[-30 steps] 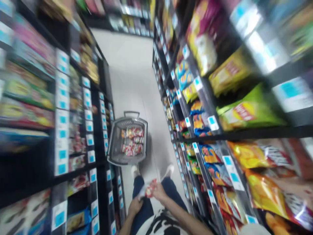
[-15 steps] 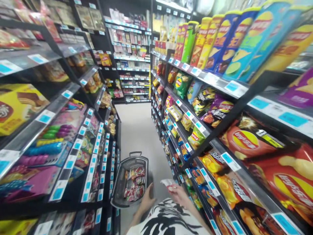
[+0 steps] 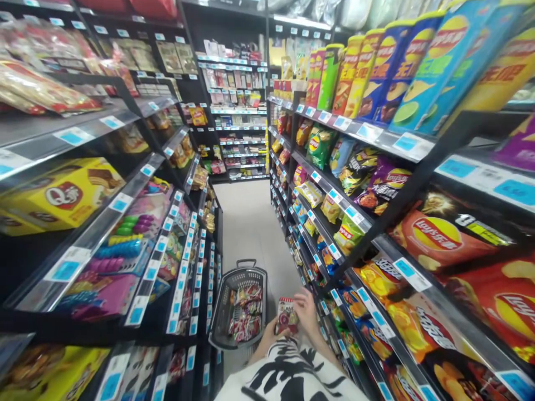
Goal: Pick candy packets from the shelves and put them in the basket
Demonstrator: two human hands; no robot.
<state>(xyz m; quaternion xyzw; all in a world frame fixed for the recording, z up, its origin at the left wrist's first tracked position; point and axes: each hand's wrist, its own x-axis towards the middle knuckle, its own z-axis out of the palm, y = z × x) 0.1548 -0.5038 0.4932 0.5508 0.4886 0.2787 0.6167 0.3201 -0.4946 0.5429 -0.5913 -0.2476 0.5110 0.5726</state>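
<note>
I stand in a shop aisle and hold a small red snack packet (image 3: 286, 315) in front of my body with both hands. My right hand (image 3: 306, 312) grips its right side, fingers curled over the top edge. My left hand (image 3: 272, 333) holds its lower left corner from beneath, mostly hidden behind the packet. A dark grey shopping basket (image 3: 224, 289) stands on the floor just left of the hands, with several red packets lying inside it.
Black shelves line both sides. The right shelves (image 3: 401, 262) carry crisp bags and tall crisp tubes (image 3: 376, 67). The left shelves (image 3: 125, 223) hold sweets and yellow boxes (image 3: 62, 195). A pale floor (image 3: 246, 223) runs ahead to more shelves at the end.
The camera has tilted up from the floor to look along the aisle. The packet has come upright between both hands; half a second ago my left hand was by the basket rim.
</note>
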